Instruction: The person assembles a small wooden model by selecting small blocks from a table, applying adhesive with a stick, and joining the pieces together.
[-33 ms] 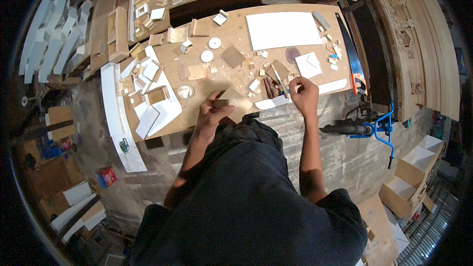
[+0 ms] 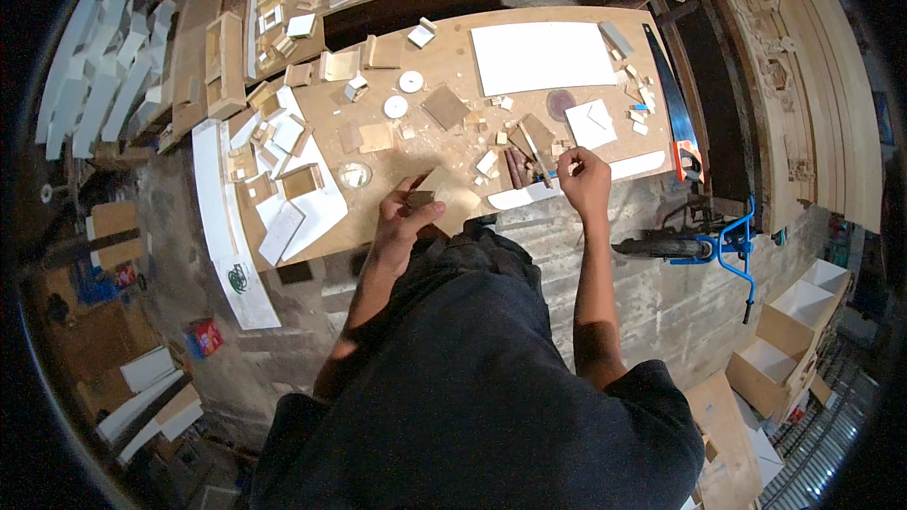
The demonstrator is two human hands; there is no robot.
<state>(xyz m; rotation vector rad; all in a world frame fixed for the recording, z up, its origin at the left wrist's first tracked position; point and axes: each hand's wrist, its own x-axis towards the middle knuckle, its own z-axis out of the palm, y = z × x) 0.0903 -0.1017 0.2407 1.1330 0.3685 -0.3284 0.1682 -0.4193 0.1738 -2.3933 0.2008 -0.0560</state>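
My left hand (image 2: 402, 224) is closed around a small joined wooden piece (image 2: 432, 183) with thin flat faces, held just above the near edge of the workbench (image 2: 387, 217). To its right, my right hand (image 2: 586, 181) is closed in a pinch over the near edge; whatever its fingertips hold, if anything, is too small to make out. Close by the right hand lie dark brown sticks (image 2: 517, 168), a slim pale strip (image 2: 537, 151) and a white rounded board (image 2: 521, 196). A clear round dish (image 2: 354, 176) stands left of my left hand.
White offcuts and small wooden boxes (image 2: 302, 180) crowd the bench's left side. Far right on it are a white panel (image 2: 543, 59) and a handsaw (image 2: 669, 99). A blue-framed bike (image 2: 723, 250) stands beside the bench at right. Long planks (image 2: 803, 85) line the right.
The wooden piece in my left hand has turned, so its face looks narrower. My right hand has barely moved.
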